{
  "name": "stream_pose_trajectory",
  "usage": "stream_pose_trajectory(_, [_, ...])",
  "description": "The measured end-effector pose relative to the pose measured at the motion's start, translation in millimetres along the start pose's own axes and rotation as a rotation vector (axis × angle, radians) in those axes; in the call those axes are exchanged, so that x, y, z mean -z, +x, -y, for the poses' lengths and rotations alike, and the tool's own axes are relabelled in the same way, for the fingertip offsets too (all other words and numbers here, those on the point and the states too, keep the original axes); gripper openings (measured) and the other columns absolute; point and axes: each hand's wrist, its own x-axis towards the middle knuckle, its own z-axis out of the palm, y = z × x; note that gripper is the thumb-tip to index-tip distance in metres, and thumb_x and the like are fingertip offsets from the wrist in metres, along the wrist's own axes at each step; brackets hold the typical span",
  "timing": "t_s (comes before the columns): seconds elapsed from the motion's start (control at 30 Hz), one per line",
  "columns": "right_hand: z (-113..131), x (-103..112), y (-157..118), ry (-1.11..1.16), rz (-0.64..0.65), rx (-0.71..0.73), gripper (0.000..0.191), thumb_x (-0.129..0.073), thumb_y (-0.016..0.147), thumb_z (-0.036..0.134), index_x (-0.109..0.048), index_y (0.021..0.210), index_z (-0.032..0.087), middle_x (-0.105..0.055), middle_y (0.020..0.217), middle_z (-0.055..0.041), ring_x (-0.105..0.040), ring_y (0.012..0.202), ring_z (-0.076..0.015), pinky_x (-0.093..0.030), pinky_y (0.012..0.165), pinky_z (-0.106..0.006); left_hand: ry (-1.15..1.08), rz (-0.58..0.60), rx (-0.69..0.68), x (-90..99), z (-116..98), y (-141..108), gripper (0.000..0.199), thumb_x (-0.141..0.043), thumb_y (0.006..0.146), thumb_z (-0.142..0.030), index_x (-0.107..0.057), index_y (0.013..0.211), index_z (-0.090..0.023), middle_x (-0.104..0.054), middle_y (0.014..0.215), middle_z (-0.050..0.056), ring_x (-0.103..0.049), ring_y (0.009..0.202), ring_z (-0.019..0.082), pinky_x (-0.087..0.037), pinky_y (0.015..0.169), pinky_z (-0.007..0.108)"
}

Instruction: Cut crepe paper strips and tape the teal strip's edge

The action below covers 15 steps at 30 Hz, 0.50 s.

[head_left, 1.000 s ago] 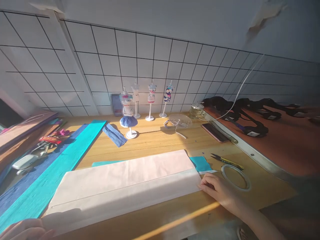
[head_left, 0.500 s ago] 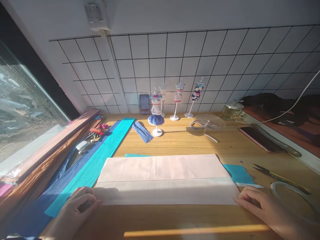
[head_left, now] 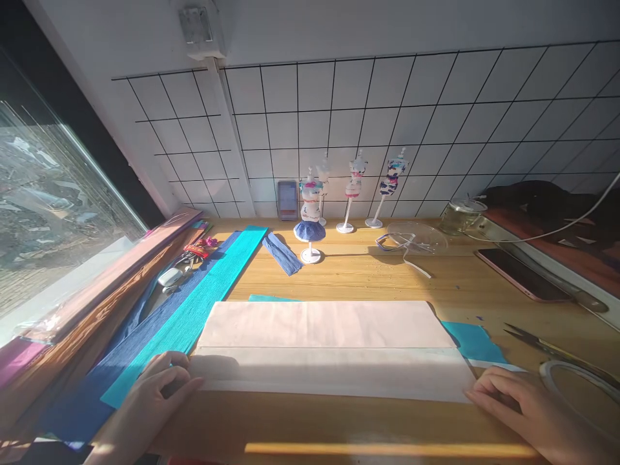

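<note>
A pale pink sheet [head_left: 320, 324], with a crease or edge running across its middle, lies flat on the wooden table [head_left: 310, 423]. My left hand [head_left: 162, 394] pinches its near left corner between thumb and fingers. At the near right corner, my right hand [head_left: 508, 400] grips the sheet the same way. Turquoise pieces [head_left: 475, 341] show from beneath the sheet at its right side and behind it. Left of the sheet runs a long turquoise strip [head_left: 213, 290], lying over dark blue material [head_left: 72, 407].
Several small mannequins [head_left: 310, 200] stand by the tiled wall, near a folded blue piece [head_left: 282, 254]. Glasses [head_left: 397, 242], a phone [head_left: 523, 274], a glass jar [head_left: 462, 215], scissors [head_left: 542, 342] and a tape roll [head_left: 576, 394] lie rightward. Earphone case [head_left: 170, 278] at left.
The camera view has shifted, so most things appear slightly further right. Both hands still hold the near corners, and the sheet's near edge now slants a little down toward the right.
</note>
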Motion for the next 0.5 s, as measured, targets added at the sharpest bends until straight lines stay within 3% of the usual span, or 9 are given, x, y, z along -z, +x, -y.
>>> stream_pose_trajectory(0.5, [17.1, 16.4, 5.2, 0.053, 0.124, -0.068, 0.027, -0.051, 0.078, 0.045, -0.059, 0.058, 0.028, -0.06, 0.068, -0.004, -0.058, 0.065, -0.0217, -0.045, 0.062, -0.032, 0.031, 0.017, -0.076, 5.0, 2.4, 6.3, 0.041, -0.046, 0.079, -0.054, -0.056, 0.055, -0.022, -0.054, 0.084, 0.0, -0.049, 0.087, 0.018, -0.041, 0.079, 0.028])
